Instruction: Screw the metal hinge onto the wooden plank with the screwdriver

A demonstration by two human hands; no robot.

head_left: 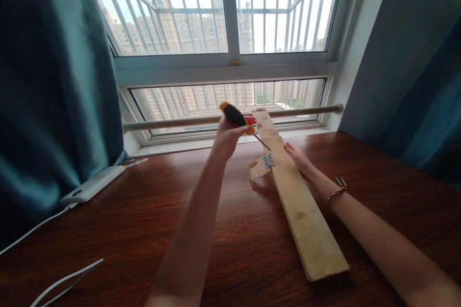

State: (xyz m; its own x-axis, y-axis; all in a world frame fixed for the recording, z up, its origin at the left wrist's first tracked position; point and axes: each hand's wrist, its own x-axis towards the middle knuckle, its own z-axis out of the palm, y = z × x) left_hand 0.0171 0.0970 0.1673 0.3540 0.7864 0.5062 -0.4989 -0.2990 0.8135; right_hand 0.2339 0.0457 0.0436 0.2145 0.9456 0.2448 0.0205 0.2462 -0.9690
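Observation:
My left hand (232,129) is closed round the black and yellow handle of a screwdriver (234,115). The screwdriver's shaft slants down to the right, its tip just above a metal hinge (268,159). That hinge lies at the left edge of a long wooden board (302,206), partly over a small torn wood or cardboard piece (258,168). On the board's right edge rests my right hand (295,153), gripping it, with some fingers hidden. The board runs from near me toward the window, its far end rough and peeled.
Two screws (340,181) lie on the brown wooden tabletop (144,235), right of my right wrist. At left are a white power bank (92,184) with a cable and another white cable (68,278). A horizontal rail (306,112) crosses before the window; curtains hang on both sides.

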